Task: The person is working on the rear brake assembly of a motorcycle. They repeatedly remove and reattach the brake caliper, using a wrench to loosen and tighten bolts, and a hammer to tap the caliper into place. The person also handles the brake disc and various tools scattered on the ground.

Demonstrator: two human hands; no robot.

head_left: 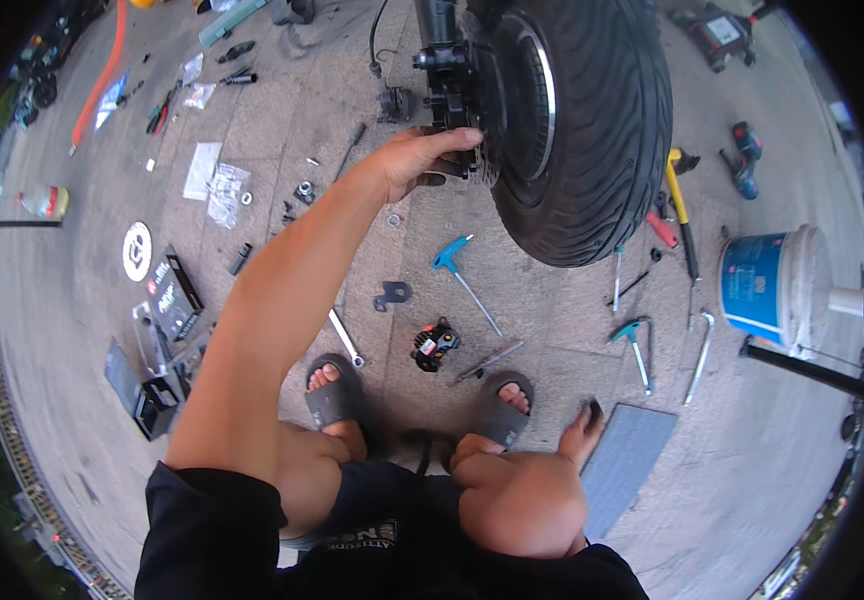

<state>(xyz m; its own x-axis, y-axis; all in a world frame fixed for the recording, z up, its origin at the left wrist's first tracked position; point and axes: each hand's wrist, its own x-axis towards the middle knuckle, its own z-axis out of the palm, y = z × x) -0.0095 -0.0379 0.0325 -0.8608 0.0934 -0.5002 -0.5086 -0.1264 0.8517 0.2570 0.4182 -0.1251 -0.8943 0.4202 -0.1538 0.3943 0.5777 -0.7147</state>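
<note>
- Wheel [597,130]: upper centre of the frame, beside the black fork leg [440,60].
- Left hand [412,162]: thumb and fingers curled about the dark hardware at the fork's lower end; firm grip cannot be confirmed.
- Right hand [579,436]: lower right of centre, partly hidden; finger closure cannot be determined.
- Step in hand (judged): checking or positioning that hardware.
- Next move: probably calls for steady left-hand support and clear access.

The left hand [422,160] is at the metal disc [488,166] beside the black wheel [597,130]; the right hand [579,437], blurred, is near a grey board [632,460].
</note>
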